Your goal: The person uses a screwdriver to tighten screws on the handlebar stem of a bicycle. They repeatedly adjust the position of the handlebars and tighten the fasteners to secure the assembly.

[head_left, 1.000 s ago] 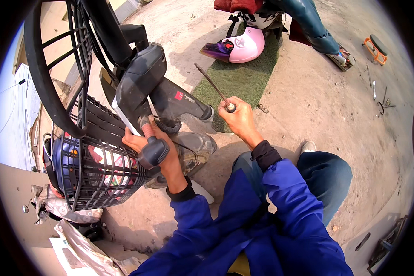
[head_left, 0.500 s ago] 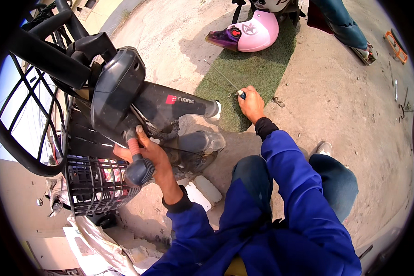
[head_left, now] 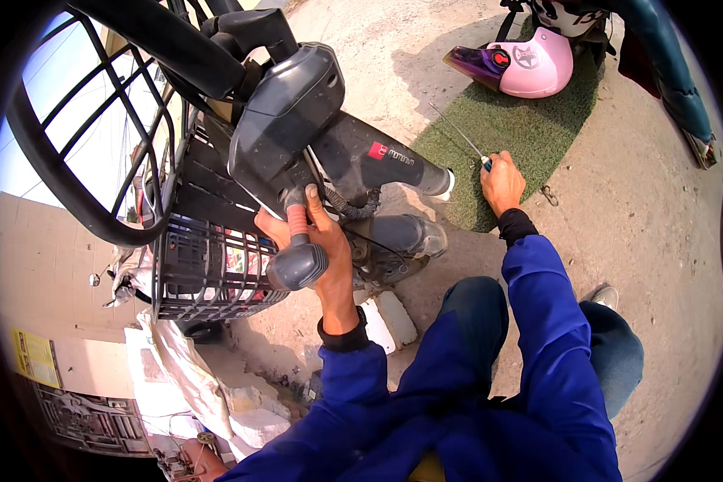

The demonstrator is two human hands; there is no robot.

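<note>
My right hand (head_left: pixel 503 185) is closed round the dark blue handle of a screwdriver (head_left: pixel 461 132), whose long thin shaft points up and left over a green mat (head_left: pixel 530 132). My left hand (head_left: pixel 329 257) is wrapped round a black ribbed knob with a reddish neck (head_left: pixel 299 265), its thumb along the neck. Whether this is a loose tool or part of the bike is not clear. Just above the left hand is the dark frame of a bike (head_left: pixel 377 157), with a black housing (head_left: pixel 289 112) and bundled cable beside it.
A black wire basket (head_left: pixel 209 269) hangs at the left. A pink helmet (head_left: pixel 538 66) lies on the mat's far end, and another person's leg (head_left: pixel 673 64) is at far right. A white block (head_left: pixel 390 321) and pale sacking (head_left: pixel 193 377) lie nearer me.
My view has swung left, so everything sits further right in it and more wall shows at left. The metal tools at far right are out of view. Both hands keep their holds.
</note>
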